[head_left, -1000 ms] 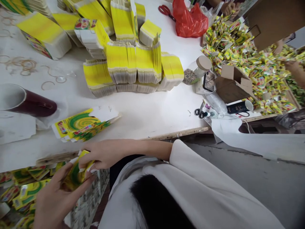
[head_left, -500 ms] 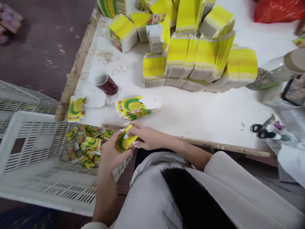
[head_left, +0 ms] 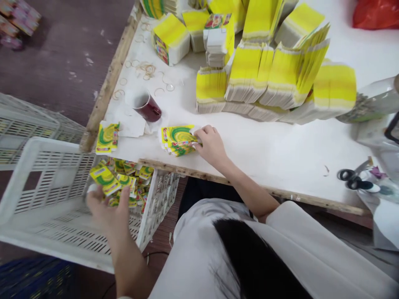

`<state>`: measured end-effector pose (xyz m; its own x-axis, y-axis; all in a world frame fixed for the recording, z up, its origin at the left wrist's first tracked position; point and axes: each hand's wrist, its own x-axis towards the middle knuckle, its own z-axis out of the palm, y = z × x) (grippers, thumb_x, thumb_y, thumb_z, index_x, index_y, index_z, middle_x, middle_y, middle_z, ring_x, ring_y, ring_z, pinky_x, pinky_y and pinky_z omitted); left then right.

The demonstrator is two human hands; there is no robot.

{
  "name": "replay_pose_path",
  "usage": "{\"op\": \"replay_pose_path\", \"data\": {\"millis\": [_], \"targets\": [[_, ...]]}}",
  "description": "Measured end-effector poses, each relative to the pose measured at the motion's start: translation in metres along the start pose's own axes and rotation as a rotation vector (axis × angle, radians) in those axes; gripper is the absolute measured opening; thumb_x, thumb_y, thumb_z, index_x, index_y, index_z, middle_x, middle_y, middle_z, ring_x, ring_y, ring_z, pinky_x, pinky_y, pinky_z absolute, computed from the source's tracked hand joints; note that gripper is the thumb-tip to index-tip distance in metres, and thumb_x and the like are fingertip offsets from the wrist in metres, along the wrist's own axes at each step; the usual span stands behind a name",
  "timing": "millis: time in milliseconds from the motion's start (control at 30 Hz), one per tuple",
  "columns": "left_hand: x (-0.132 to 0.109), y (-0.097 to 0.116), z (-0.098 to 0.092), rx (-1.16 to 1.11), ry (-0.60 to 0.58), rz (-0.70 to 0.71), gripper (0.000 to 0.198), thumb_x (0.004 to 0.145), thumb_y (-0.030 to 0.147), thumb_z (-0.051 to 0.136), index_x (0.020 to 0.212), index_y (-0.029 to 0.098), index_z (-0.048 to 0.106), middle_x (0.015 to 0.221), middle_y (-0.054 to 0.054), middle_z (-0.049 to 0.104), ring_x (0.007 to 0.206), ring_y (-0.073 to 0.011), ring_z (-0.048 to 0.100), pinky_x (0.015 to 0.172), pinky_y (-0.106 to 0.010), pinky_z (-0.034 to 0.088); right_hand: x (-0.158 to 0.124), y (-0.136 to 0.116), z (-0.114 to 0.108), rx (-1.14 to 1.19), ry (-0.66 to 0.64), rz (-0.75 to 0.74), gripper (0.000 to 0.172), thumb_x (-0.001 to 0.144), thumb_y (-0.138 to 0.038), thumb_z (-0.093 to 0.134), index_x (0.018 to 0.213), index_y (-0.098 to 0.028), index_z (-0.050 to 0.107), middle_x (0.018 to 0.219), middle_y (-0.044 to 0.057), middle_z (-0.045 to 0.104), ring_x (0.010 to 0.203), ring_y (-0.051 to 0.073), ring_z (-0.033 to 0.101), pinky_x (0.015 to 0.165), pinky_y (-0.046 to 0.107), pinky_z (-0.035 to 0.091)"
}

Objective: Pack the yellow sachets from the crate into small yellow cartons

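Observation:
Over the white plastic crate [head_left: 59, 245], my left hand [head_left: 109, 211] has its fingers apart and holds nothing. Just past its fingertips is a small yellow-and-green carton [head_left: 105, 179], above or on other such cartons piled in the crate; I cannot tell whether it is falling or resting. At the table's near edge my right hand [head_left: 212, 147] pinches the right end of a flat yellow-and-green carton [head_left: 177, 137] on top of a small fanned stack. The fingertips partly hide that end.
A dark red mug [head_left: 152, 109] stands behind the stack, near scattered rubber bands [head_left: 146, 70]. One flat carton [head_left: 107, 137] lies at the left corner. Bundled yellow cartons [head_left: 249, 79] fill the back. Scissors [head_left: 353, 176] lie at right. A wooden strip [head_left: 187, 169] edges the table.
My left hand has moved left over the crate and let go of the small carton. My right hand has left that carton and reached up to the stack on the table.

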<state>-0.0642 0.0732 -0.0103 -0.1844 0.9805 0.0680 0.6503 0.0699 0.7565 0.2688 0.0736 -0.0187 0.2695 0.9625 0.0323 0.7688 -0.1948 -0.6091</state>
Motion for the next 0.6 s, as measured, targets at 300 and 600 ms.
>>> {"op": "replay_pose_path", "data": {"millis": [300,600], "targets": [[-0.034,0.063,0.078,-0.695,-0.32,0.047,0.07,0.069,0.06,0.079,0.126,0.028,0.053,0.128,-0.012,0.062,0.119,-0.0262,0.061,0.097,-0.039,0.053,-0.023,-0.021,-0.01,0.262,-0.055,-0.02,0.024,0.08,-0.014,0.057,0.103,-0.019,0.049,0.087,0.003,0.06,0.075,0.02,0.057,0.071,0.032,0.043],[-0.033,0.123,0.096,-1.203,-0.145,-0.073,0.071,0.077,0.091,0.032,0.079,0.024,0.057,0.068,0.001,0.051,0.062,-0.0165,0.054,0.068,-0.032,0.052,-0.079,-0.061,0.009,0.835,-0.368,-0.163,0.036,0.077,-0.029,0.071,0.099,-0.022,0.044,0.088,-0.001,0.052,0.076,0.015,0.051,0.07,0.028,0.045]]}}
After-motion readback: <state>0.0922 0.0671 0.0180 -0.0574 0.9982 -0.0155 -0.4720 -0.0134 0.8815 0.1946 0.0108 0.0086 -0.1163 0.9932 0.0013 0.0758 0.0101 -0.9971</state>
